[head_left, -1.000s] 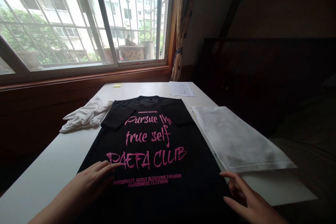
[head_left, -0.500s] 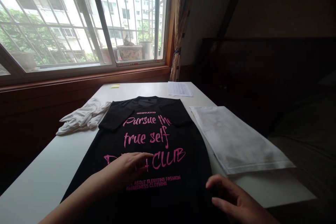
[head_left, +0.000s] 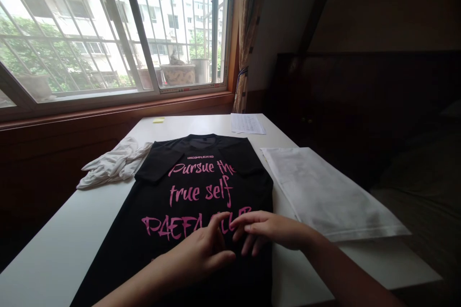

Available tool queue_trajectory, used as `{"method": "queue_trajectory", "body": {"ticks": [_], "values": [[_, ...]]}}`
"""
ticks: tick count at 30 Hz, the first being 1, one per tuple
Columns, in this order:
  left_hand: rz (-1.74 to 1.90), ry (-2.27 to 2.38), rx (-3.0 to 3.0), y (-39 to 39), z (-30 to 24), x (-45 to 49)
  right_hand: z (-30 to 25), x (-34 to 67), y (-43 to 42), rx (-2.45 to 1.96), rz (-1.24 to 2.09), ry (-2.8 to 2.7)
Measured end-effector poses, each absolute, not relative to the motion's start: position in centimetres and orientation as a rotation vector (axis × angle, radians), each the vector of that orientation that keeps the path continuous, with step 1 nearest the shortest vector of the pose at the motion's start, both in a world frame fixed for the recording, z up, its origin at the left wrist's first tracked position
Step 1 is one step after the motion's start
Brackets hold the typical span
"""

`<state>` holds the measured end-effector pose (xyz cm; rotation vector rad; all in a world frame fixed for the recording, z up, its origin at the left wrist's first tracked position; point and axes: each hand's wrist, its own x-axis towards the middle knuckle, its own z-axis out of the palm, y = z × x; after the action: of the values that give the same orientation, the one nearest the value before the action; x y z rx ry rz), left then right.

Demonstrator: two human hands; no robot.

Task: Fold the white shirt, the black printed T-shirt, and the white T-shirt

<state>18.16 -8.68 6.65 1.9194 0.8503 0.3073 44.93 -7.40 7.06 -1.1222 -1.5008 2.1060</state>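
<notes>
A black T-shirt with pink lettering lies front up on the white table, collar toward the window, both sleeves turned inward over the chest. Over its lower print, my left hand hovers or rests lightly, thumb and index finger apart. My right hand reaches in from the right, fingers loosely spread and pointing left, close to the left fingertips. I see no cloth pinched in either hand. Whether the fingertips touch the shirt is hard to tell. Part of the lettering is hidden behind the hands.
On the table, a crumpled white garment lies left of the shirt and a flat folded white cloth right of it. Printed papers and a yellow note lie at the far end, below a barred window.
My right hand has moved left from the shirt's right edge to its middle. The shirt's lower right edge now sits farther in. My left hand has shifted slightly right and down.
</notes>
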Motion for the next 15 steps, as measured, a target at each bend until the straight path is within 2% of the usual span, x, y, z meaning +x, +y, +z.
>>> {"method": "queue_trajectory", "body": {"ticks": [3, 9, 15], "values": [[0.263, 0.919, 2.004, -10.1, 5.9, 19.0, 7.4, 47.1, -3.5, -1.215, 1.92, -1.686], [0.272, 0.905, 2.15, -11.4, 3.2, 20.9, 5.5, 53.7, 7.8, -1.733, 0.823, -1.646], [0.367, 0.787, 2.059, -11.1, 2.1, 19.8, 3.6, 54.8, 15.6, -1.944, 0.478, -1.592]]}}
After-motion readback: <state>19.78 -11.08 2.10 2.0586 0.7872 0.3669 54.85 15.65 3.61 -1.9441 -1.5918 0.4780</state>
